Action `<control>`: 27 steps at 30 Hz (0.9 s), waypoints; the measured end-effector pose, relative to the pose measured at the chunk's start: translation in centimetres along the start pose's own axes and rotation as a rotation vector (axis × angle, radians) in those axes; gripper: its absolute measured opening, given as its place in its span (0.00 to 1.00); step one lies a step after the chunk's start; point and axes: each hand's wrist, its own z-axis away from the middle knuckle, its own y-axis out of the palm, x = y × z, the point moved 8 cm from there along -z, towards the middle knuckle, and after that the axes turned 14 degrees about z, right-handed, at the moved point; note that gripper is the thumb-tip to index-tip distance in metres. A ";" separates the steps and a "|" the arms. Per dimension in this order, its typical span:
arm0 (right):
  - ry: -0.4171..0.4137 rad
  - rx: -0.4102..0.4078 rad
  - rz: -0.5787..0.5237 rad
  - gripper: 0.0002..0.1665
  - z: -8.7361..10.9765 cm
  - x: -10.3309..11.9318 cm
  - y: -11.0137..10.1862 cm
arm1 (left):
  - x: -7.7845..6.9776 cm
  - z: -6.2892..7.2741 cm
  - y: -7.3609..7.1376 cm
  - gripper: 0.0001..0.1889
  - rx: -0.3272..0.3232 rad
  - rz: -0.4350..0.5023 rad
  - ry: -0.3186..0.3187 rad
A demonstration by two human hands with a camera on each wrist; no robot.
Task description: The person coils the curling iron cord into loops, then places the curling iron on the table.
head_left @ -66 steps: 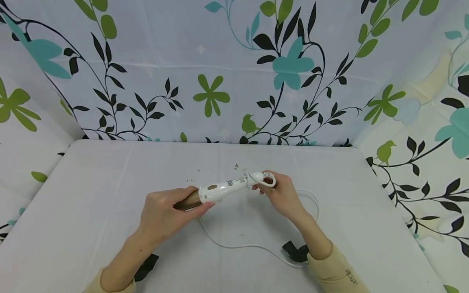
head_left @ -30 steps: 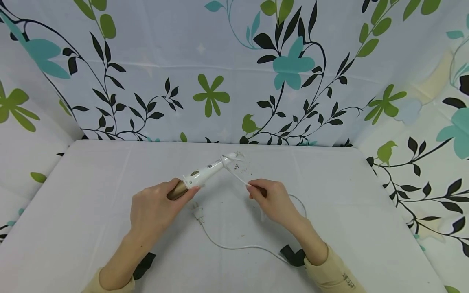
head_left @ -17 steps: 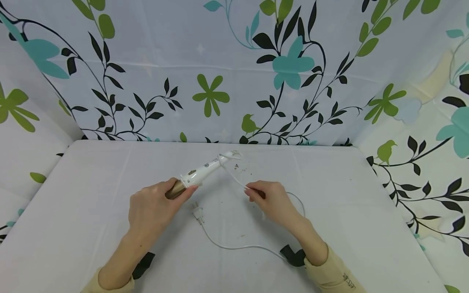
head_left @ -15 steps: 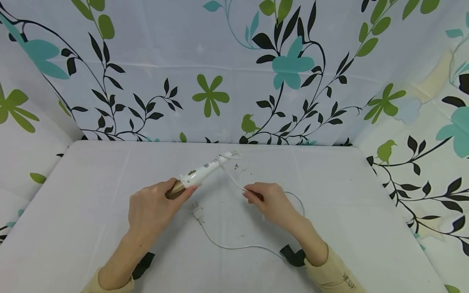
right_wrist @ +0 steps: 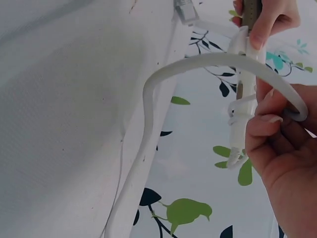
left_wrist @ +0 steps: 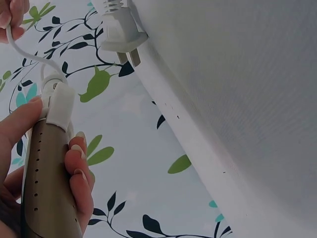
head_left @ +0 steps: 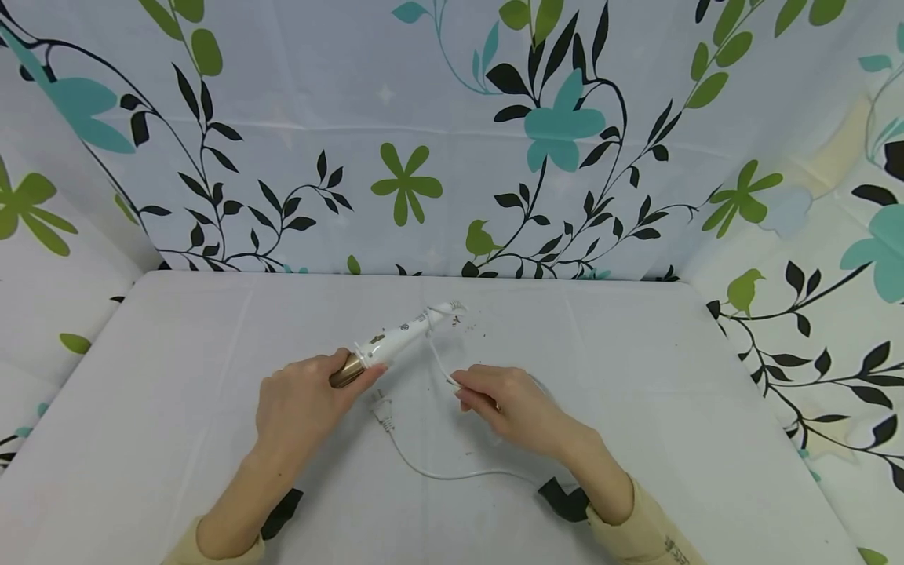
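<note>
A curling iron with a white handle [head_left: 395, 343] and a bronze barrel [left_wrist: 49, 183] is tilted up to the right above the table. My left hand [head_left: 300, 404] grips it by the barrel, thumb at the joint with the handle. Its white cord [head_left: 439, 361] winds round the handle near the far end. My right hand [head_left: 512, 408] pinches that cord between thumb and fingers, to the right of and nearer than the handle. In the right wrist view the cord [right_wrist: 198, 62] arches away from the fingertips. The two-pin plug [head_left: 382, 410] lies between the hands.
The cord's plug end [head_left: 459, 477] runs across the white tabletop [head_left: 176, 408] towards the right wrist. Black straps [head_left: 563, 500] sit at both wrists. A leaf-patterned cloth [head_left: 282, 118] hangs behind and at the sides. Small dark specks mark the table near the handle's end.
My right hand has left the handle's end and drawn the cord round it, now moving leftward and nearer. The handle has swung up and left; my left hand keeps its grip.
</note>
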 end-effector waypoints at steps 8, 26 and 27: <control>-0.022 -0.030 0.039 0.18 0.3 0.3 -0.6 | 0.0 0.2 0.6 0.29 0.068 0.004 -0.023; -0.030 -0.313 0.241 0.26 0.8 0.1 -4.1 | -1.3 0.5 1.2 0.36 0.105 0.054 0.234; -0.029 -0.319 0.246 0.25 0.8 0.1 -4.2 | -1.4 0.5 1.3 0.36 0.119 0.058 0.247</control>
